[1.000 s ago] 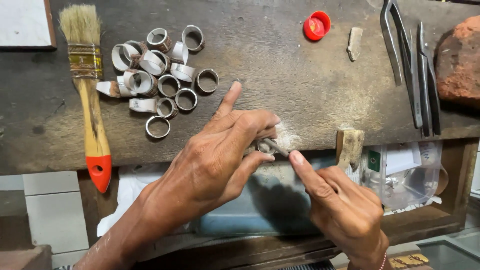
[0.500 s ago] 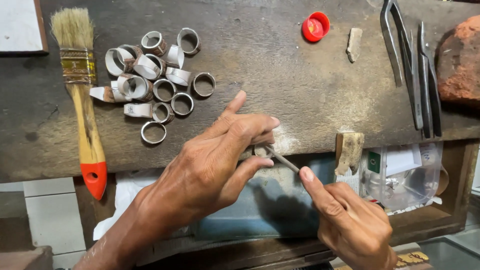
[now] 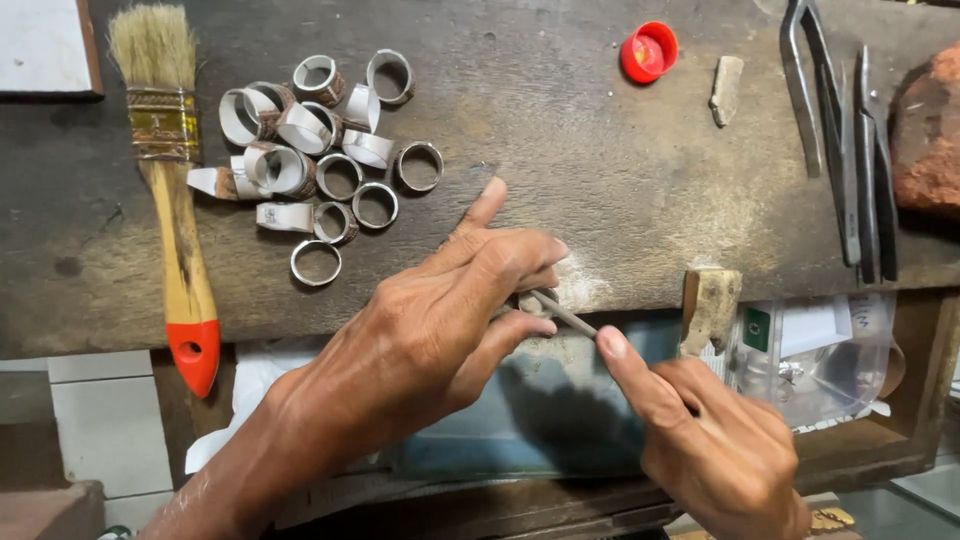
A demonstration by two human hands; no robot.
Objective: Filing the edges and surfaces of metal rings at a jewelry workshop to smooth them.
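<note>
My left hand (image 3: pixel 440 320) grips a small metal ring against the front edge of the dark wooden bench (image 3: pixel 600 160); the ring is almost wholly hidden by the fingers. My right hand (image 3: pixel 715 440) holds a thin metal file (image 3: pixel 562 313), forefinger laid along it, its tip pushed into the spot under my left fingers. A patch of pale dust marks the bench edge beside them.
Several silver rings (image 3: pixel 320 160) lie in a heap at the back left, next to a paintbrush (image 3: pixel 170 190) with an orange-tipped handle. A red cap (image 3: pixel 648 52), a stone chip (image 3: pixel 726 88), metal tongs (image 3: pixel 845 140) and a brick (image 3: pixel 930 130) sit right. A clear plastic bag (image 3: pixel 820 355) hangs below the bench.
My right hand has drawn back down and to the right, pulling the file out from under the left fingers. The left hand has stayed in place on the bench edge.
</note>
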